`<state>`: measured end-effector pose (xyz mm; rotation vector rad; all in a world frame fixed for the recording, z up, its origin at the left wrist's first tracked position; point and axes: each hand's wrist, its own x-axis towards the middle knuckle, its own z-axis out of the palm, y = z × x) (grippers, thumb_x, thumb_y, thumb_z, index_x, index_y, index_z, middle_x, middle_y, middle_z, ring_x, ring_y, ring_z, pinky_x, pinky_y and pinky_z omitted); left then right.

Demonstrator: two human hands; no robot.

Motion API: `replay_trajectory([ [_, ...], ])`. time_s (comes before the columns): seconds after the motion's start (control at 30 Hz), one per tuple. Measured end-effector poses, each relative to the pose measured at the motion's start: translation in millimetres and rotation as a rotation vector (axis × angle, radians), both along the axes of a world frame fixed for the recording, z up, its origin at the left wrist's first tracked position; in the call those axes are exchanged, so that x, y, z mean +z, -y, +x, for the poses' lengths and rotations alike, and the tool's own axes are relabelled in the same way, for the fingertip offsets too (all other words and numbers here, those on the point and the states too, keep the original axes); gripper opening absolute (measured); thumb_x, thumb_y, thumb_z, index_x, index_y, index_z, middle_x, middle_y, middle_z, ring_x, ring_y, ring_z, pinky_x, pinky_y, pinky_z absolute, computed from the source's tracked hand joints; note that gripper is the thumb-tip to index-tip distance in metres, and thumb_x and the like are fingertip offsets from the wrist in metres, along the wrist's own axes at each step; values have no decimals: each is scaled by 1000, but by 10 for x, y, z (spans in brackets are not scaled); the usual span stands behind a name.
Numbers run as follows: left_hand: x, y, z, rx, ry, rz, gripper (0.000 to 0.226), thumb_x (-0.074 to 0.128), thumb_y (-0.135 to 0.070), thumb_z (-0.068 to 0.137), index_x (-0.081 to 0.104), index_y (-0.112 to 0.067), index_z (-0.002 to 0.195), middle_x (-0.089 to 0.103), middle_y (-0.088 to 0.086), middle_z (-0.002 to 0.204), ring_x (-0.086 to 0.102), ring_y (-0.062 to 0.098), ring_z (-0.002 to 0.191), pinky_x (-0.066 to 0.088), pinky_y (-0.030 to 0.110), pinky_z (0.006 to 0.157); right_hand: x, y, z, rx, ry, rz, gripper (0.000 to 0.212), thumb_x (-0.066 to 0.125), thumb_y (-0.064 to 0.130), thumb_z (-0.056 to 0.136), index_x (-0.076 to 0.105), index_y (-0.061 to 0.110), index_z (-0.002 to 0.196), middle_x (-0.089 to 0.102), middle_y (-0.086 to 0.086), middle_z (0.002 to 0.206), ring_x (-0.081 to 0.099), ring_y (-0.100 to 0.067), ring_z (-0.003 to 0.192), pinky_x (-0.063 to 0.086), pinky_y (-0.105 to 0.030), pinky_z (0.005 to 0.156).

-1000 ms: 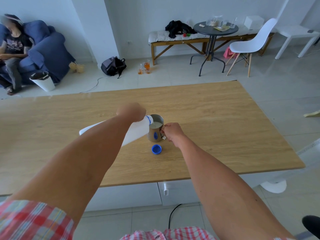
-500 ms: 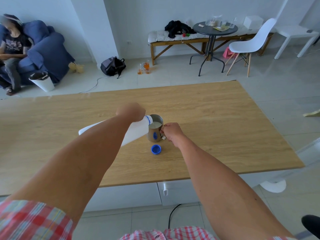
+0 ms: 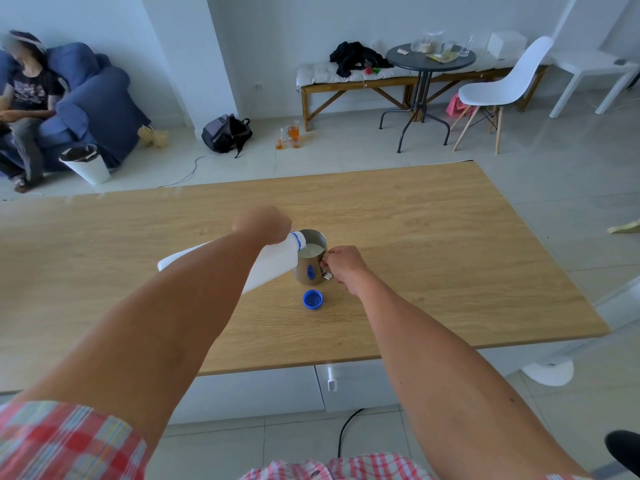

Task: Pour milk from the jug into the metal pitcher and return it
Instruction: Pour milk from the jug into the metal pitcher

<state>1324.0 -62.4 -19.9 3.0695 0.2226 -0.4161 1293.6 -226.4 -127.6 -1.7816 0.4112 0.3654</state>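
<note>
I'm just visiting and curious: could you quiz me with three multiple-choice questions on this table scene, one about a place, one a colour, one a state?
1. Where does the bottle cap lie?
A. on the table, nearer the person than the metal pitcher
B. on the jug
C. on the floor

2. What colour is the cap?
A. red
B. blue
C. white

3. How is the milk jug held?
A. upright
B. tipped, mouth over the pitcher
C. lying flat on the table

Answers: 1 A, it rests on the wood; 2 B, plainly blue; 3 B, the left hand tilts it, with the right hand at the handle.
</note>
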Motion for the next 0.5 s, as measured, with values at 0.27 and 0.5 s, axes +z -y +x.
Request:
replay_trajectory([
  [0.27, 4, 1, 8, -7, -2, 4, 31, 39, -33, 101, 62, -13, 108, 59, 5, 88, 62, 28, 90, 44, 36, 74, 29, 16, -19, 8, -3, -22, 26, 50, 7, 99, 74, -3, 105, 67, -10, 87, 55, -20, 76, 37, -24, 51],
  [0.5, 14, 8, -7, -5, -3, 7, 31, 39, -31, 100, 63, -12, 106, 62, 7, 91, 63, 28, 89, 46, 36, 74, 28, 12, -22, 4, -13, -28, 29, 50, 6, 97, 69, -11, 111, 64, -11, 84, 53, -20, 75, 36, -25, 50],
])
